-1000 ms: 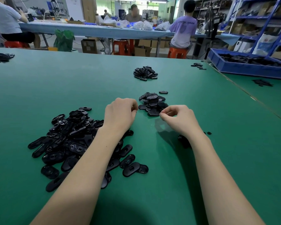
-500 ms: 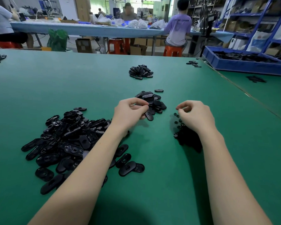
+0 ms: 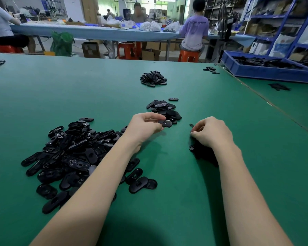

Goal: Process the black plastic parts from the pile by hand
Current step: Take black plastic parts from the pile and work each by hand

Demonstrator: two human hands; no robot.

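**Part released toward the finished stack**

Comparison with the frame half a second back shows what has changed: our left hand (image 3: 146, 125) has pushed its part (image 3: 165, 123) forward, so that it now sticks out past the fingertips beside the middle stack (image 3: 163, 109). Our right hand (image 3: 212, 133) has dropped lower, over the scraps (image 3: 191, 125) at the right of the desk (image 3: 220, 201).

Finger state:
- Left: fingers curled, thumb and fingertips pinching the near end of the part. The part lies flat, touching or just short of the stack; we cannot tell which.
- Right: fingers curled tight toward the palm. Whether they hold a scrap we cannot tell; the underside is hidden.

We judge that one part has just been trimmed and is being set down, while the removed piece goes to the scraps. The next step should be a reach back to the pile (image 3: 69, 153), which lies left of our left forearm toward the near-left of the desk and is still large, so the task is far from done.

Containers:
- Blue bin (image 3: 267, 72), far-right corner, on the adjoining table: filled with black parts across its floor.
- No container holds the pile, the middle stack or the far stack (image 3: 153, 79); all rest directly on the desk.
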